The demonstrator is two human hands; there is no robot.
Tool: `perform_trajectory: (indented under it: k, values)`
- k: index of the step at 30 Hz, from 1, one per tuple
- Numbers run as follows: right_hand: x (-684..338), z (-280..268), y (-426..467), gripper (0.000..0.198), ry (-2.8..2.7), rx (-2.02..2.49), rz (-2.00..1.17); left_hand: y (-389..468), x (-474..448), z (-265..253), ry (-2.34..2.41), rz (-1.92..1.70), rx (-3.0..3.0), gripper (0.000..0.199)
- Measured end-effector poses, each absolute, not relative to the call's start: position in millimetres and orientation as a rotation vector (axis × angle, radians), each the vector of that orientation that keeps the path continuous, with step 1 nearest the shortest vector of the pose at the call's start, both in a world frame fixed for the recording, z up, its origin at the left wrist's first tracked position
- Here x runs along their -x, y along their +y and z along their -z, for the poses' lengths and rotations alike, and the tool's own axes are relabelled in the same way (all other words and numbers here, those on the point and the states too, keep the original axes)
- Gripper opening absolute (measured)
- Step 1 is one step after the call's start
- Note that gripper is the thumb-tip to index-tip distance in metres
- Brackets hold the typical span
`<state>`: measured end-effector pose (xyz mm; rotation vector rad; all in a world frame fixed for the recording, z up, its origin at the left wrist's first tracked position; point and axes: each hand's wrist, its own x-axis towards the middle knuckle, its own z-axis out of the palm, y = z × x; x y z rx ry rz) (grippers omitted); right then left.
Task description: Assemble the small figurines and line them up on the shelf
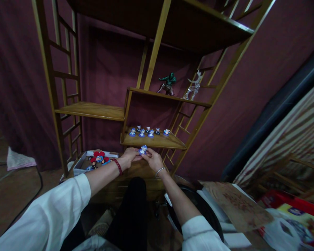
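Note:
A small blue-and-white figurine [143, 150] is held upright between my two hands, just in front of the low shelf. The fingers of my left hand [132, 154] close on its left side. From the right, my right hand [154, 159] pinches it near the base. Behind it, several similar blue-and-white figurines [142, 133] and several dark-based ones [148, 129] stand in two rows on the low wooden shelf [167, 142]. At the left, a white box [80, 166] holds several red and blue figurines [98, 158].
On the shelf above stand a green hooded figure [169, 83] and a clear deer figurine [193, 87]. Wooden posts [157, 45] frame the compartments. At the right lie a brown cardboard sheet [232, 202] and a plastic bag [279, 228]. A black cable [39, 188] runs along the left floor.

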<state>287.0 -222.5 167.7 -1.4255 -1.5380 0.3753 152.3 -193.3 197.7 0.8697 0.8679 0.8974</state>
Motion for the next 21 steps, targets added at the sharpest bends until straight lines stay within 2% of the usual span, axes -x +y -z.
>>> perform_trajectory:
  k: [21]
  values:
    - [-324, -184, -214, 0.029, -1.498, 1.300, -0.570, -184, -191, -209, 0.780, -0.906, -0.868, 0.026]
